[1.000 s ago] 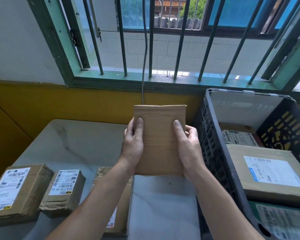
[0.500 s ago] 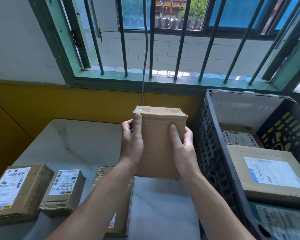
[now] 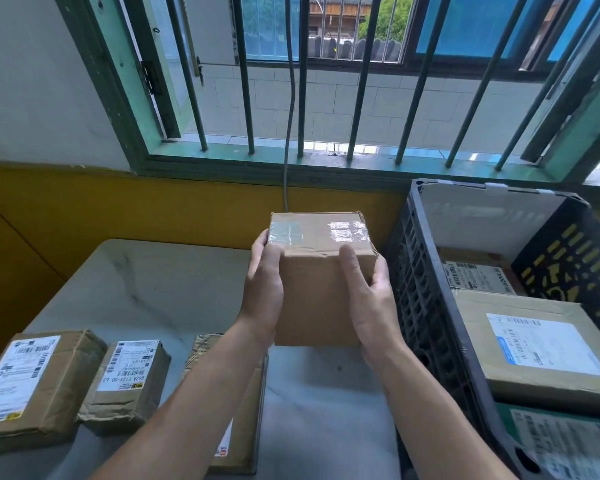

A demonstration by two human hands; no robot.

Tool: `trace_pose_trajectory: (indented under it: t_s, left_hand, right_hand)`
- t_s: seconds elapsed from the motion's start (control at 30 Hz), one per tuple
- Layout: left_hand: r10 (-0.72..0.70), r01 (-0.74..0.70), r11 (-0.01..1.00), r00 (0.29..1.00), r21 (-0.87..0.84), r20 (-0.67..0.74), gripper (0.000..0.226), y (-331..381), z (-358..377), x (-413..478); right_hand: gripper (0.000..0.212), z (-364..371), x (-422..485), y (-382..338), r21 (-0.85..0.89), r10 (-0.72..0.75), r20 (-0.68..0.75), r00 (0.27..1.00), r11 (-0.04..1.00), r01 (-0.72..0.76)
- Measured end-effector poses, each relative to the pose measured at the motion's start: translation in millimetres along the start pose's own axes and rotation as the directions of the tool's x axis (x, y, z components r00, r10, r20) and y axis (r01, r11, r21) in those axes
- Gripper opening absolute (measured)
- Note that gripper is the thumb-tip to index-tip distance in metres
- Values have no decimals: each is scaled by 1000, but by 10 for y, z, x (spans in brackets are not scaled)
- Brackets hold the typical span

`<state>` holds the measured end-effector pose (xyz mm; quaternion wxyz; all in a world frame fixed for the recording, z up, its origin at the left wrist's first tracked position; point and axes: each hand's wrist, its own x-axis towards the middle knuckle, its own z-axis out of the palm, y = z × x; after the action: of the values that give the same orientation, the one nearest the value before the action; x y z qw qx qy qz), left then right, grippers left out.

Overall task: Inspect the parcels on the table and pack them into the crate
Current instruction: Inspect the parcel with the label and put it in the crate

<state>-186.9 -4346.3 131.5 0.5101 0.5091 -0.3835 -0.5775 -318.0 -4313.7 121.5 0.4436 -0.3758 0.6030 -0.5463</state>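
Flat parcel is largely covered by the left forearm, its label mostly hidden. Leftmost parcel is clipped by the left edge. Crate and its nearest parcel are cut off bottom right. Fingers of left hand and right hand are hidden behind the held box.

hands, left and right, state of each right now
Left hand: holding the brown parcel, left side.
Right hand: holding the same parcel, right side.

Both arms fwd, L grip & R grip clasp parcel sides, thumbs up.
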Motion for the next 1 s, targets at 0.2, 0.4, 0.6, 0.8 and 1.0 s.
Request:
trace_pose_trajectory:
  t_s: [0.2,0.4,0.6,0.8,1.0]
  left_hand:
    - [-20,22,1000,996,-16,83,77,58,-41,66]
    - [25,-18,999,988,-48,150,70,39,-97,107]
    - [67,-62,994,996,-87,53,53,30,-140,157]
    - [113,-116,989,993,-94,-33,27,19,-163,194]
    - [248,-266,960,951,-83,-184,14,-157,-78,94]
  right_hand:
    - [68,-46,30,54,163,43,0,999,986,-42]
    - [69,-14,81,81,177,84,-54,995,981,-73]
    - [46,-55,93,102,222,73,-43,996,973,-62]
    - [44,-25,94,116,217,83,-35,996,973,-74]
    - [100,67,84,127,122,114,-60,992,987,-106]
